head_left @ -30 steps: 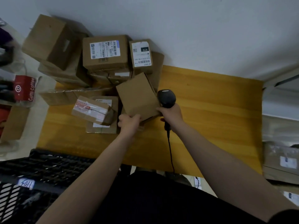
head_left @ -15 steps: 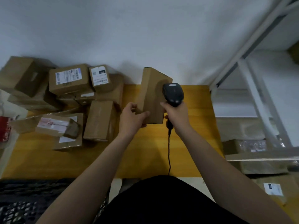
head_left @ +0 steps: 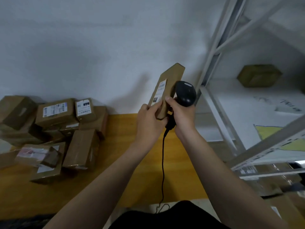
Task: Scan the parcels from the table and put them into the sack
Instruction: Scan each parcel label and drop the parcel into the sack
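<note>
While in left hand (head_left: pixel 148 120), parcel (head_left: pixel 172 78) upright.

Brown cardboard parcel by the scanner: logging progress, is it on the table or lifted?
Lifted, on end: the left hand grips the brown cardboard parcel at its lower end, above the yellow wooden table.

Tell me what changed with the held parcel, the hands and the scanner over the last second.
The parcel was lifted well above the table and turned, so its label now shows. The left hand kept gripping its lower end; the right hand kept the scanner, rising alongside. The pile of boxes stayed put.
</note>
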